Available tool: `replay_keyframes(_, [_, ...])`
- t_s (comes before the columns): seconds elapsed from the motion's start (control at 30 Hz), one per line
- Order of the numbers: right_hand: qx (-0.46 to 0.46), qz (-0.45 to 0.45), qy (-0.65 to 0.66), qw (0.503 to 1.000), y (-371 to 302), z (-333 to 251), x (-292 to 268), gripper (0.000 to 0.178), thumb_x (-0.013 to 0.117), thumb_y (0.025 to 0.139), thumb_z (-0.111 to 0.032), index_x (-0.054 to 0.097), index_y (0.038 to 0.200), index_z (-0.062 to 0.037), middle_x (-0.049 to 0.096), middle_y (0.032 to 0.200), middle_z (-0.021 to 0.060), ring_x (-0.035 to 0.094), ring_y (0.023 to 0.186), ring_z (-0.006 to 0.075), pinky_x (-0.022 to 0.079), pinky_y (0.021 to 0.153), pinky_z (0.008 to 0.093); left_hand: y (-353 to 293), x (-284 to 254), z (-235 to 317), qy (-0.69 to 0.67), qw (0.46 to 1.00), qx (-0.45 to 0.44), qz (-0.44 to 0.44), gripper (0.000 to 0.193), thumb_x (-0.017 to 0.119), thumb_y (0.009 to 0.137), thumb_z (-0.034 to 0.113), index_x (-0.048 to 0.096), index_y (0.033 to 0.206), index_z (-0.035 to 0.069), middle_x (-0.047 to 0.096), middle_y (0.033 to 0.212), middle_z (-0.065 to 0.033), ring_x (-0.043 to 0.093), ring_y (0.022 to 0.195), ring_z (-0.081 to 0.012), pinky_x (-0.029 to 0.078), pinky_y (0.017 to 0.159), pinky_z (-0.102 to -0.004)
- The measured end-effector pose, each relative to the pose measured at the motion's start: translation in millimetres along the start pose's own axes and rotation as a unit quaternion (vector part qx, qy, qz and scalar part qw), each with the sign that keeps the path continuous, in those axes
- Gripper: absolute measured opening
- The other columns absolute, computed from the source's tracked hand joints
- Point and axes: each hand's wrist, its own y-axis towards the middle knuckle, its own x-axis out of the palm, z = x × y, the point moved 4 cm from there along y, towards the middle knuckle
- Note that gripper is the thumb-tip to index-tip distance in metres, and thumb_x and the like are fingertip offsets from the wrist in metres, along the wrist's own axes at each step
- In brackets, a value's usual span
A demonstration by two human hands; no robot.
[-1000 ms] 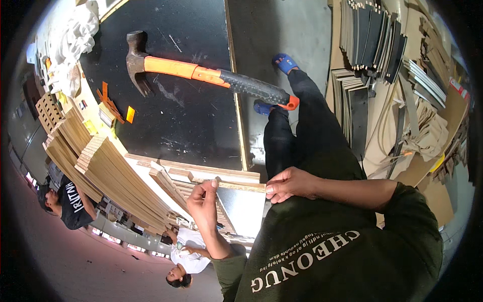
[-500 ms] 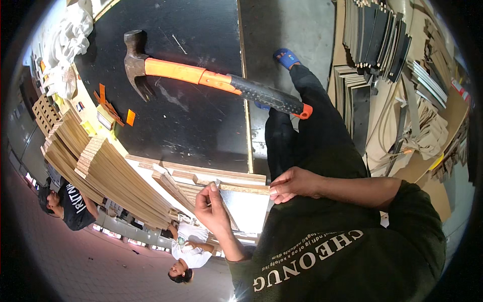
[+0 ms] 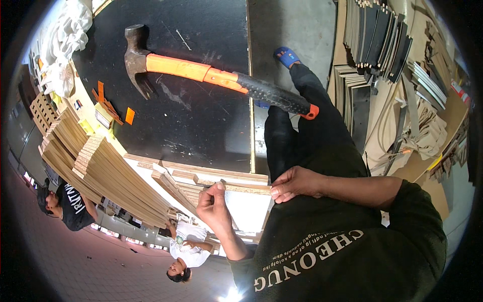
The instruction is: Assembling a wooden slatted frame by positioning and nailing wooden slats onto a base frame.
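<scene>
A white-faced board with a raw brown edge stands at the near side of the black table. My left hand is closed in a pinch at that edge, thumb against forefinger. A small greyish bit shows at its fingertips, too small to name. Farther right, my right hand has thumb and fingers pinched together at the end of the same edge; what lies between them is hidden. Beyond both hands, a claw hammer with an orange and black handle rests on the black tabletop, its handle end jutting past the table's side.
Stacked wood strips lie at the left, near orange scraps and a white cloth. Two people, one in a white shirt, one in a dark shirt, are beyond. Dark panels are piled at the right.
My left hand has shifted very slightly right along the board's edge. My right hand stays at the edge's end. The table and hammer appear slightly shifted in view.
</scene>
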Motion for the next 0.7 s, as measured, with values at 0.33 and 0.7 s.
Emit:
replay_keyframes(0.33, [0.033, 0.003, 0.035, 0.999, -0.5, -3.6, -1.1, 0.035, 0.065, 0.085, -0.028, 0.062, 0.104, 0.0009, 0.066, 0.094, 0.0101, 0.065, 0.084, 0.0168, 0.053, 0.077, 0.0253, -5.4, -2.8, 3.3, -0.027, 1.000, 0.005, 0.002, 0.017, 0.066, 0.085, 0.015, 0.066, 0.081, -0.002, 0.055, 0.065, -0.0005, 0.043, 0.058, -0.0053, 0.036, 0.054, -0.0187])
replay_keyframes(0.7, [0.047, -0.020, 0.071, 0.996, 7.1, 2.6, -4.1, 0.035, 0.066, 0.084, -0.023, 0.059, 0.105, 0.0043, 0.064, 0.093, 0.0113, 0.065, 0.081, 0.0157, 0.054, 0.078, 0.0261, -0.7, -3.0, -0.6, -0.063, 0.996, -0.049, -0.025, 0.018, 0.066, 0.085, 0.016, 0.067, 0.081, -0.002, 0.060, 0.065, -0.0029, 0.049, 0.056, -0.0062, 0.040, 0.052, -0.0186])
